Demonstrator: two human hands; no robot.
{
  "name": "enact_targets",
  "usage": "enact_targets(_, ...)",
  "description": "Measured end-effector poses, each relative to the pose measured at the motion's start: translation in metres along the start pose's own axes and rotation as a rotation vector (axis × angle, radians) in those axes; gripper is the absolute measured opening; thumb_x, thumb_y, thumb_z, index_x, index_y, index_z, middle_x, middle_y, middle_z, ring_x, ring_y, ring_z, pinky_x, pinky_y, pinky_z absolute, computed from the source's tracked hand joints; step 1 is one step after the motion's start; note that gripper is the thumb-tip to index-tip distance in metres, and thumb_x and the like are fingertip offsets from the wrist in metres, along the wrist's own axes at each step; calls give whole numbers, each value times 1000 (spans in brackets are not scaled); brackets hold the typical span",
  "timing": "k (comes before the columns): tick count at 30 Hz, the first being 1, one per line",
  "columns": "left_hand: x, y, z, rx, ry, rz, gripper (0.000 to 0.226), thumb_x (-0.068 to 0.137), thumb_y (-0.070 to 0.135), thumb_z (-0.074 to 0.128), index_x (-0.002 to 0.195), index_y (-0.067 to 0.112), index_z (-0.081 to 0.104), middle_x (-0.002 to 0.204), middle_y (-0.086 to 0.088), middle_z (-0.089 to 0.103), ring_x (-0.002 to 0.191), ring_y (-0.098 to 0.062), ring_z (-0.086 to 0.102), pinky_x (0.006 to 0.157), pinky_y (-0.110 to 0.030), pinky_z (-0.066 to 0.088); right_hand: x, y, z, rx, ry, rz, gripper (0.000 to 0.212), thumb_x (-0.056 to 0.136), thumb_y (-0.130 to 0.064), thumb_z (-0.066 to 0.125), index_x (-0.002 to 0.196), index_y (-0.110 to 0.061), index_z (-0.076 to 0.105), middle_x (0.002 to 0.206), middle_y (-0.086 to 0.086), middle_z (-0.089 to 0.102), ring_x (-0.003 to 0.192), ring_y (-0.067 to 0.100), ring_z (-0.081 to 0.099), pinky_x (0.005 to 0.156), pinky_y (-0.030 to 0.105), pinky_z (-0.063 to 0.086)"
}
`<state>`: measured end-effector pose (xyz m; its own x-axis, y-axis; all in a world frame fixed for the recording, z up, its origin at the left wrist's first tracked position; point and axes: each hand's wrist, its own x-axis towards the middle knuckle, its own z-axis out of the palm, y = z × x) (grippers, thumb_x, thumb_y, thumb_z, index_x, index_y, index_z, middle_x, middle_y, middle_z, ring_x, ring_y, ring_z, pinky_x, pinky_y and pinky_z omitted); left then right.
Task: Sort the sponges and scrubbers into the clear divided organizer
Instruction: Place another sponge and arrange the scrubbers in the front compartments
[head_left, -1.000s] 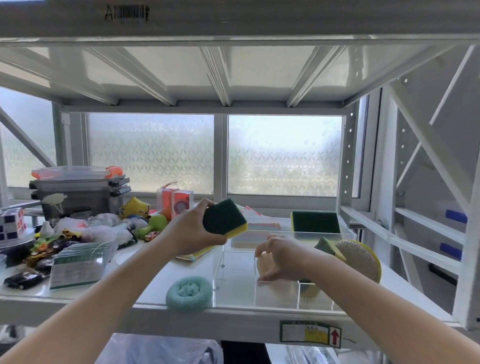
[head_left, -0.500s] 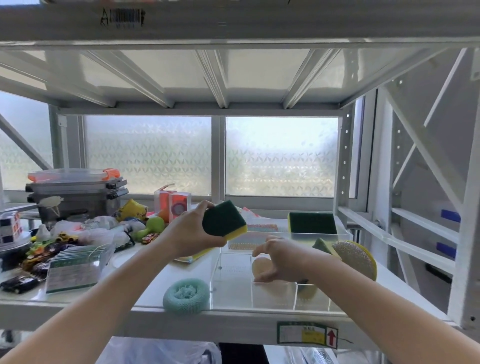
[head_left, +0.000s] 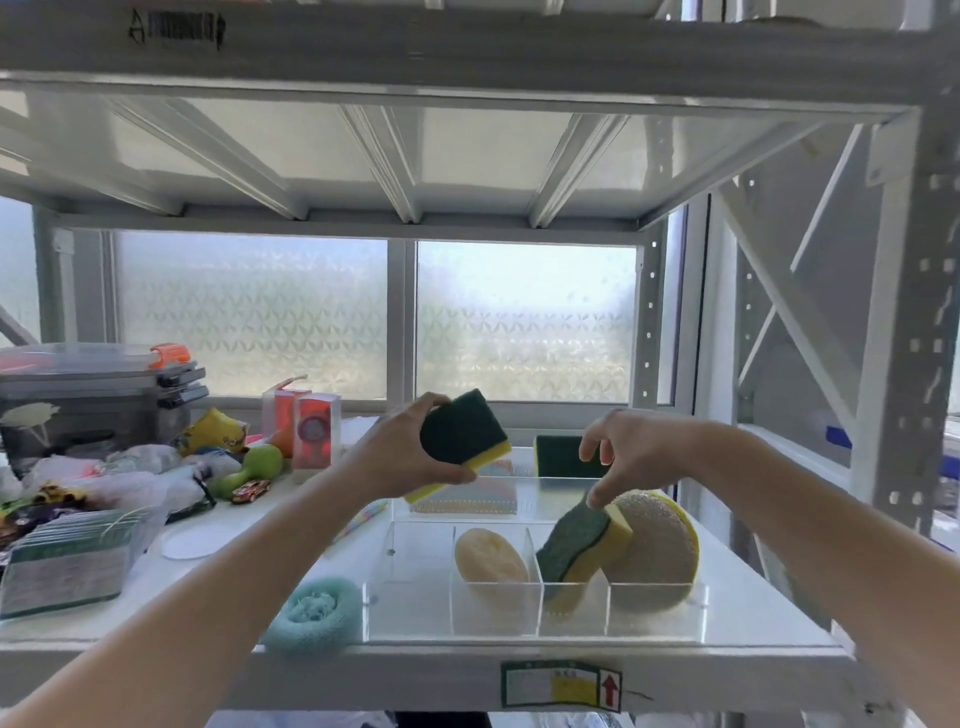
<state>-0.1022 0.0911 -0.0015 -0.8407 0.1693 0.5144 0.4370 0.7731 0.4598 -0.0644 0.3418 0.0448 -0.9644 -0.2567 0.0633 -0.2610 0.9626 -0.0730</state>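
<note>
Gripping green-yellow sponge (head_left: 464, 435), left hand (head_left: 410, 452); right hand (head_left: 631, 448) fingertips pinching wavy sponge (head_left: 582, 545)

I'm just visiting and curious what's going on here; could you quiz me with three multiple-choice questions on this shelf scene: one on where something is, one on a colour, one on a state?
1. Where is the teal round scrubber?
A. inside the clear organizer
B. on the shelf, left of the organizer
C. in the right hand

2. What colours is the sponge in the left hand?
A. dark green and yellow
B. pink and white
C. all blue

3. How does the wavy sponge sit in its compartment?
A. flat on the bottom
B. tilted on edge, fingertips at its top
C. floating above the organizer

Answers:
1 B, it lies outside the organizer's left wall.
2 A, a green pad on a yellow body.
3 B, it leans with its lower end in the compartment.
</note>
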Motion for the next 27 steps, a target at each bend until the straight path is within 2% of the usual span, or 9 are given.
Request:
enact_targets(4, 27, 28, 24, 25, -12, 91, 81, 62, 48, 80, 130, 34, 39, 113, 2, 55, 103, -20, 52, 87, -37, 50, -8, 25, -3, 13, 31, 35, 58, 78, -38, 74, 129, -20, 55, 128, 1, 54, 105, 16, 51, 93, 29, 45)
enact_targets(9, 58, 62, 59, 117, -45, 157, 77, 69, 48, 75, 133, 30, 37, 117, -7, 50, 107, -20, 40, 85, -32, 36, -18, 54, 0, 35, 43, 93, 59, 77, -38, 76, 129, -19, 54, 133, 3, 53, 115, 21, 54, 101, 35, 45)
enact_targets(13, 74, 81, 82, 177, -70, 167, 81, 68, 54, 73, 134, 26, 37, 117, -9, 49, 113, -24, 40, 91, -35, 39, -23, 73, 4, 38, 64, 124, 60, 75, -42, 75, 127, -23, 54, 132, -1, 53, 105, 15, 55, 91, 28, 46)
enact_targets(17, 85, 92, 100, 264, -77, 184, 83, 70, 55, 71, 137, 24, 34, 118, -10, 48, 112, -25, 42, 94, -38, 42, -27, 85, 9, 33, 63, 132, 59, 78, -40, 74, 130, -21, 53, 132, -2, 55, 111, 16, 54, 98, 30, 44)
enact_targets(22, 89, 86, 115, 309, -138, 165, 83, 71, 53, 71, 138, 26, 31, 120, -11, 45, 114, -25, 39, 94, -40, 41, -28, 97, 16, 61, 48, 137, 58, 78, -40, 73, 129, -22, 53, 132, -3, 53, 101, 12, 50, 95, 29, 45)
enact_targets(27, 86, 82, 114, 288, -138, 173, 78, 73, 52, 70, 138, 28, 33, 122, -10, 45, 116, -25, 39, 95, -41, 42, -25, 98, 20, 41, 44, 140, 58, 78, -43, 72, 130, -25, 53, 134, -4, 51, 114, 17, 52, 102, 35, 42)
